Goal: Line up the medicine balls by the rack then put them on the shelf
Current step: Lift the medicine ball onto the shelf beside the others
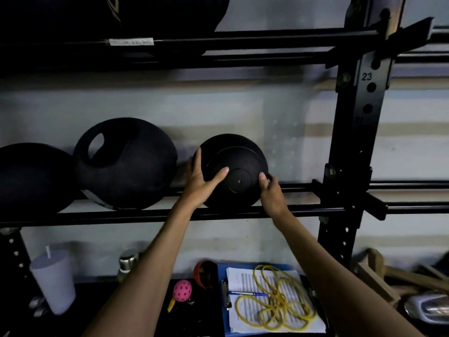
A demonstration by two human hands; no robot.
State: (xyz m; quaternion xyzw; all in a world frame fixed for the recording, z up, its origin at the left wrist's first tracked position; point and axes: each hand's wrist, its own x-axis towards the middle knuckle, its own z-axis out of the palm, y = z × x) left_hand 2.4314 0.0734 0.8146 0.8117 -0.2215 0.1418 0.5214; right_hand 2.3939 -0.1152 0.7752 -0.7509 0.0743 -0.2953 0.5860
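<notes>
A small black medicine ball [239, 156] with a round centre disc sits on the two rails of the middle shelf [150, 216]. My left hand [200, 178] cups its left side, thumb across the front. My right hand [271, 190] holds its lower right edge, fingers curled round it. To the left on the same shelf rest a larger black ball with a handle hole [128, 164] and another black ball [29, 178] at the frame edge. A big dark ball [145, 13] sits on the upper shelf.
The black rack upright [359, 132] with numbered holes stands right of the ball. Below lie a blue clipboard [226, 310] with papers, a yellow cord [274, 302], a pink holed ball [182, 290], a white lidded cup [54, 278] and a metal bottle [127, 262].
</notes>
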